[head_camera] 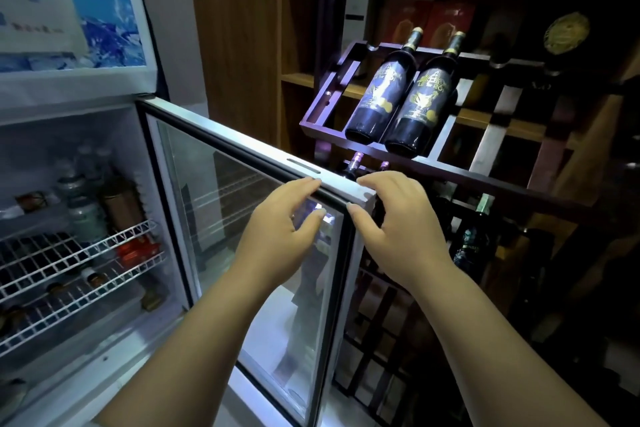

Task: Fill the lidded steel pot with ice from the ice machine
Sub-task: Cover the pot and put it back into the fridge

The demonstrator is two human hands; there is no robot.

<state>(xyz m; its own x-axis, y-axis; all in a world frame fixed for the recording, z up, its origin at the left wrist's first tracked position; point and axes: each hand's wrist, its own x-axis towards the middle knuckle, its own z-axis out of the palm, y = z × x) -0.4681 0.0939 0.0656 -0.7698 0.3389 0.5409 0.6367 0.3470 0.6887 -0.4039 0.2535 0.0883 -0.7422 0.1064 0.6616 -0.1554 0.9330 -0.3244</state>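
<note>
A glass-fronted cooler stands at the left with its glass door (pixel 242 218) swung wide open toward me. My left hand (pixel 280 236) lies against the inner face of the door near its top corner, fingers fairly straight and touching the frame. My right hand (pixel 391 229) curls over the door's top outer corner, fingers behind the edge and thumb on the front. No steel pot or ice machine is in view.
Wire shelves (pixel 69 274) inside the cooler hold bottles and jars. A dark wooden wine rack (pixel 460 166) with two bottles (pixel 401 94) lying on its sloped top stands close behind the open door at the right. More bottles fill the rack below.
</note>
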